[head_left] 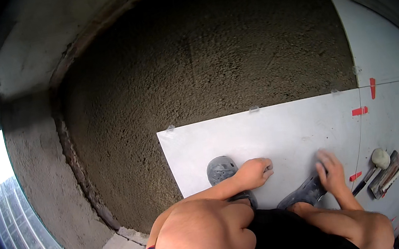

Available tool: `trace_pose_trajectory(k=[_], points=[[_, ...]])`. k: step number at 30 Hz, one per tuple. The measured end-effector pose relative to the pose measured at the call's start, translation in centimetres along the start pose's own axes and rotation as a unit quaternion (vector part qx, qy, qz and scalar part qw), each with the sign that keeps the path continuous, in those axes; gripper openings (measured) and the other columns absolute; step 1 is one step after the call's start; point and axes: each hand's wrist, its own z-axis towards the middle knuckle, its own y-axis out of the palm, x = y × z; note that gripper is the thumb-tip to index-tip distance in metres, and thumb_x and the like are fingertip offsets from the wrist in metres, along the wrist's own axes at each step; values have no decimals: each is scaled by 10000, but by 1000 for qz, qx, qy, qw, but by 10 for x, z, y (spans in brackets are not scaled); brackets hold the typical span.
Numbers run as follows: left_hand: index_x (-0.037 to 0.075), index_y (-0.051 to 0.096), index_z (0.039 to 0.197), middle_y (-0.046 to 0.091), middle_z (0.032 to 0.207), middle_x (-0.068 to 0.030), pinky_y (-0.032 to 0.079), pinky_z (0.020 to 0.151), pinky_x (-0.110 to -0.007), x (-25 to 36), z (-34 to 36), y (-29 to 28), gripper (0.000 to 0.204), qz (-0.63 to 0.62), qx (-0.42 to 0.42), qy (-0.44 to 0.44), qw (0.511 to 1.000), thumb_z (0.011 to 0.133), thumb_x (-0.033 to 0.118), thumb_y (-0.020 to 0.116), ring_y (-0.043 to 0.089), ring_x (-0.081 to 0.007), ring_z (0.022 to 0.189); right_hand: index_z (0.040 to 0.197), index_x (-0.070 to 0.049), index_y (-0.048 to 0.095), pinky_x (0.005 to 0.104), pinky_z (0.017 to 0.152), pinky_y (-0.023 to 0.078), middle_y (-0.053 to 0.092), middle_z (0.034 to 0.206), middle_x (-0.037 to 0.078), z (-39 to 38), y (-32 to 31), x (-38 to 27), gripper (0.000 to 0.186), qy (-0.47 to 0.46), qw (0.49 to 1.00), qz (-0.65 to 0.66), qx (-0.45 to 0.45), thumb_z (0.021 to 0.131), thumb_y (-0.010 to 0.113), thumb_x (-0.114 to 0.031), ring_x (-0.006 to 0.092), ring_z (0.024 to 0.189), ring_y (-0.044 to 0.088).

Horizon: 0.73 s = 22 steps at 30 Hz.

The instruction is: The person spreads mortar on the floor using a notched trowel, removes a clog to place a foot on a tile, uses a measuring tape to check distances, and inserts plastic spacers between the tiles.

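Observation:
Below me is a large white tile [243, 144], its far edge bordering rough grey mortar [192, 69]. Just right of my left shoe, my left hand [255, 173] hangs over the tile with its fingers curled in. Nothing shows in it, and its fingertips look dusty grey. Close to the right shoe [305, 192], my right hand [331, 169] has its fingers stretched forward and its thumb apart, with nothing held. Whether either hand touches the tile, I cannot tell. Small clear clips [254, 109] sit along the tile's far edge.
At right, more tiles [384, 58] carry red spacers [360, 111]. A mallet with a pale round head [380, 158] and other hand tools [388, 177] lie on them. A concrete ledge [36, 162] runs along the left, beside a bright opening. My bent knees flank the near tile.

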Motion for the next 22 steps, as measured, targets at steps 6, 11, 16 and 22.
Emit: trace_pose_trajectory(k=[6, 11, 16, 22], points=[[54, 677, 903, 701, 812, -145, 526, 734, -442, -4, 2, 5, 214, -67, -162, -66, 982, 865, 262, 710, 672, -333, 797, 1238, -10, 656, 347, 855, 535, 732, 1069, 163, 30, 38, -54, 396, 157, 851, 214, -453, 976, 647, -307, 269, 946, 694], [47, 673, 828, 688, 791, -151, 521, 715, -442, -11, 5, 5, 200, -70, -163, -1, 984, 848, 243, 701, 665, -350, 787, 1120, 14, 657, 295, 869, 497, 692, 977, 86, 80, 58, -16, 277, 236, 898, 369, -26, 1011, 594, -233, 137, 924, 621], [20, 669, 881, 673, 826, -159, 508, 715, -419, -9, -6, -28, 205, -63, -43, -3, 997, 874, 223, 700, 652, -324, 786, 1046, 0, 646, 285, 784, 494, 660, 851, 57, 75, 27, -11, 235, 255, 932, 237, 98, 1018, 575, -221, 127, 815, 611], [1, 650, 858, 641, 833, -202, 485, 727, -448, -12, 7, -58, 248, -8, 31, 35, 999, 892, 242, 696, 626, -369, 802, 924, -8, 655, 290, 668, 510, 667, 757, 62, -25, -18, -15, 253, 355, 900, 225, -115, 1007, 579, -234, 123, 685, 624]])
